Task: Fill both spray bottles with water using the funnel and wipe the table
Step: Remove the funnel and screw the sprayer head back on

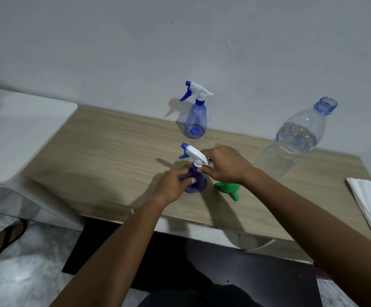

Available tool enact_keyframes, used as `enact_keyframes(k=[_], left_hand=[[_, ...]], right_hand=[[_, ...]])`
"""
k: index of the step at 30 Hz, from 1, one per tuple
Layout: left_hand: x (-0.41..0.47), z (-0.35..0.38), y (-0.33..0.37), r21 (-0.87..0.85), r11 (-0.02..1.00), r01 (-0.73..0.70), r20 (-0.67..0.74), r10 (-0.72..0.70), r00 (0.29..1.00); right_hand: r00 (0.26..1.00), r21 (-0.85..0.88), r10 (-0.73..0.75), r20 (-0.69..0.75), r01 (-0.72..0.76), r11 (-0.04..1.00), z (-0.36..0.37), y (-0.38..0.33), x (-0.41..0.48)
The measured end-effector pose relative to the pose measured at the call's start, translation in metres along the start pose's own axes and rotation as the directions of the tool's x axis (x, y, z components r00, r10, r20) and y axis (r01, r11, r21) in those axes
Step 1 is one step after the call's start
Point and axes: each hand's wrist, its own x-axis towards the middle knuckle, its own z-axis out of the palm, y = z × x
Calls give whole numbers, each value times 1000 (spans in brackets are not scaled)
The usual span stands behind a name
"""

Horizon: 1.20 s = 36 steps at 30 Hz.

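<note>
Two blue translucent spray bottles with white-and-blue trigger heads stand on the wooden table [105, 151]. The far spray bottle [195, 122] stands alone by the wall. My left hand [174, 185] grips the body of the near spray bottle [196, 185]. My right hand [225, 166] holds its trigger head [194, 154] at the neck. A green funnel [230, 189] lies on its side just right of that bottle, partly under my right wrist. A big clear water bottle [295, 140], uncapped and partly filled, stands at the right.
Folded white paper towels [370, 204] lie at the table's right edge. A white surface [20, 129] adjoins the table on the left. A grey wall runs behind. A sandalled foot [3, 238] stands on the marble floor at lower left, next to a dark mat [180, 262].
</note>
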Motion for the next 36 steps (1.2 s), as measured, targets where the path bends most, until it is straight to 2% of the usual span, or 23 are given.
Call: enact_keyframes(k=[8,14,19,24,27,29,32,34,36], left_hand=[[0,1,0,-4,1000,2,-9,-2,1000],[2,1,-1,30,999,22,2,-22,1000],[-1,-1,5,96,995,39,-31,-36,999],[-4,-1,6,101,992,70,-25,-68,997],[-4,-1,7,84,994,75,-22,-73,997],[-4,-1,7,81,995,58,-24,-56,998],[-5,-3,10,106,993,53,-36,-49,998],[-4,-2,8,77,995,59,-28,-57,998],[-5,-2,9,76,996,49,-24,-47,999]], right_hand=[[993,177,59,-104,-39,983,31,5,-5],[976,141,90,-200,-62,988,39,0,-6],[927,98,201,-317,-178,979,53,-3,-6],[892,89,330,-309,-318,944,58,-8,-5],[847,84,411,-337,-408,909,56,-9,-9],[826,163,458,-329,-428,889,54,-6,-15],[888,467,416,-195,-289,836,54,2,-23],[929,675,352,-114,-188,714,50,1,-28],[949,769,304,-79,-136,625,45,-1,-29]])
